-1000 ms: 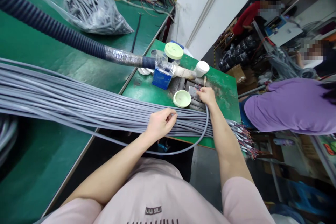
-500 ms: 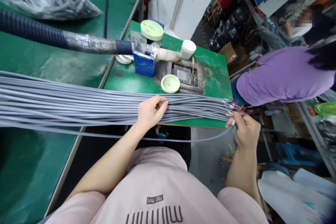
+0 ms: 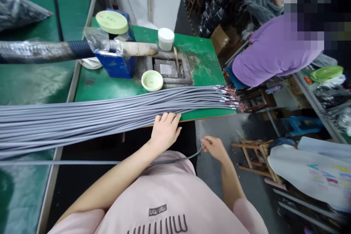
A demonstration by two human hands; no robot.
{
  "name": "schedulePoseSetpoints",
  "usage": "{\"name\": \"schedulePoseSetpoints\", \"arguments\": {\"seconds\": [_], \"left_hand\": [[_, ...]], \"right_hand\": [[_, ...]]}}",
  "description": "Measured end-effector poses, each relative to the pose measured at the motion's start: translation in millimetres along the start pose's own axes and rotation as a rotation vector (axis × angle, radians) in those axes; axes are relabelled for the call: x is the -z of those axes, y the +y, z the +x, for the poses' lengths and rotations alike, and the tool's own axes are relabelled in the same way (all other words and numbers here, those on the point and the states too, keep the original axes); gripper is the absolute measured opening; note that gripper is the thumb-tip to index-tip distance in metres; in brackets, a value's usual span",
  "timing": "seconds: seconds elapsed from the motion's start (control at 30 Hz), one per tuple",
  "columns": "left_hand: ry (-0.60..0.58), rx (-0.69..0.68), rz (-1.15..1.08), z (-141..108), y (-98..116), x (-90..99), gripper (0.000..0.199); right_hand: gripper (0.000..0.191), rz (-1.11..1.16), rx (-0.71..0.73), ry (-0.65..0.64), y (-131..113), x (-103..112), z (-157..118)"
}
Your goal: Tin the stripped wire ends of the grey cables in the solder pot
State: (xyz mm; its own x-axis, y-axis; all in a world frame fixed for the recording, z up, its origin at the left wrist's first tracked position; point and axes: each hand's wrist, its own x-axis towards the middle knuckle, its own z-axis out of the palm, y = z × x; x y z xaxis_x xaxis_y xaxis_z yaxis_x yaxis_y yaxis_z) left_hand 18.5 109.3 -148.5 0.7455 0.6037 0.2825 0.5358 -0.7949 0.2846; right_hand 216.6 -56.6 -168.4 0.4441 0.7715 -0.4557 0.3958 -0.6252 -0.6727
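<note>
Cables in a long grey bundle (image 3: 109, 117) lay across the front of a green workbench (image 3: 203, 58). Their long axis ran nearly level across the view, and their stripped ends, showing thin coloured wires (image 3: 231, 98), pointed right, just past the bench's corner. One single grey cable (image 3: 175, 160) lay apart from the bundle, running below it, across the person's pink shirt (image 3: 164, 186), and curving up to the right hand (image 3: 215, 149). That hand had left the wire ends, where it had been half a second earlier, and had dropped below the bench edge, over the floor. Its thumb and forefinger seemed to pinch the tip of the single cable, though the exact grip was hard to make out. The left hand (image 3: 165, 131) had its fingers loosely spread and pressed against the lower side of the bundle, not closed around it. Beyond the bundle stood a pale green dish (image 3: 152, 80), a white tub (image 3: 166, 38) and a blue box (image 3: 116, 65) beneath a foil-wrapped hose (image 3: 35, 52). A co-worker in a purple shirt (image 3: 274, 51) leaned beside the bench's right side.
</note>
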Motion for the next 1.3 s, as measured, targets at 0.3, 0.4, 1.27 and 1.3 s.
{"name": "schedulePoseSetpoints", "arguments": {"seconds": [0.3, 0.4, 1.27, 1.3], "left_hand": [[-0.032, -0.016, 0.083, 27.2, 0.3, 0.7, 0.031], [-0.05, -0.017, 0.084, 31.6, 1.2, 1.3, 0.024], [-0.017, -0.109, -0.151, 19.4, -0.9, -5.5, 0.016], [0.008, -0.11, -0.128, 21.0, -1.8, -5.3, 0.017]], "right_hand": [[0.024, 0.296, 0.33, -0.001, -64.3, -28.3, 40.1], [0.02, 0.027, 0.523, 0.497, -59.6, 8.5, 52.3], [0.03, -0.689, 0.909, 0.409, -98.3, 104.8, 169.0], [0.032, -0.665, 0.907, 0.384, -97.8, 104.6, 175.4]]}}
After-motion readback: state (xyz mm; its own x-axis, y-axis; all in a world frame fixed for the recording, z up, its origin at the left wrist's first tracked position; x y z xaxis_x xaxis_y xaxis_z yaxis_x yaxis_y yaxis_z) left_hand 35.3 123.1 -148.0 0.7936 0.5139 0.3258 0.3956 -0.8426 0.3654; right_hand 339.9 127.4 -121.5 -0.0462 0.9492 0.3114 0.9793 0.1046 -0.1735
